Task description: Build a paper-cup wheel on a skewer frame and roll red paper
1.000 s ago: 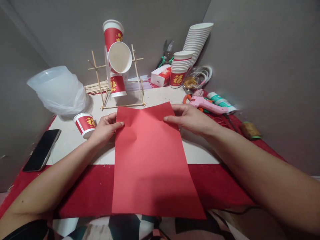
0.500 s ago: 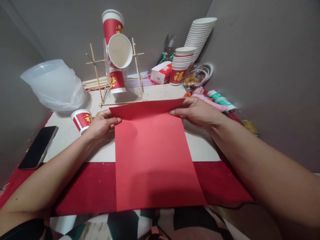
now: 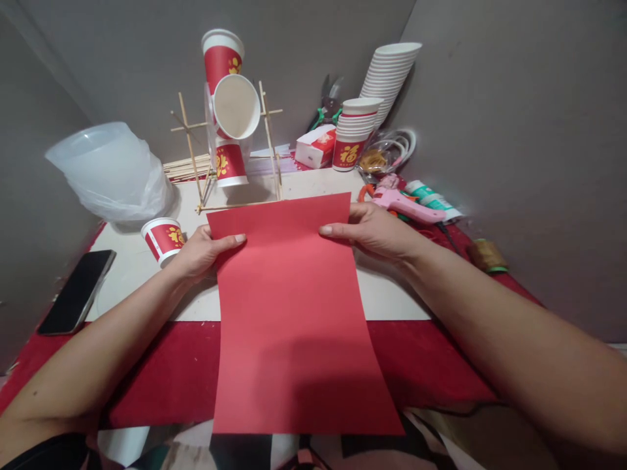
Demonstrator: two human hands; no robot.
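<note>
A red paper sheet (image 3: pixel 294 313) lies lengthwise in front of me over the white board (image 3: pixel 392 300) and the red cloth (image 3: pixel 166 372). My left hand (image 3: pixel 200 251) pinches the sheet's far left corner, thumb on top. Gripping the far right edge is my right hand (image 3: pixel 377 232), its thumb also on top. The far edge is lifted slightly off the board. A short cut-down red paper cup (image 3: pixel 161 240) stands just left of my left hand.
A wooden-stick frame (image 3: pixel 230 156) holding red paper cups stands behind the sheet. Stacked cups (image 3: pixel 355 134), a pink glue gun (image 3: pixel 404 205), a glue bottle (image 3: pixel 434 198), pliers and a small box crowd the back right. A phone (image 3: pixel 77 291) and plastic-lined tub (image 3: pixel 110 173) sit left.
The far edge was folded toward me half a second ago; it now lies opened back out. Both hands kept their hold and shifted slightly with the sheet.
</note>
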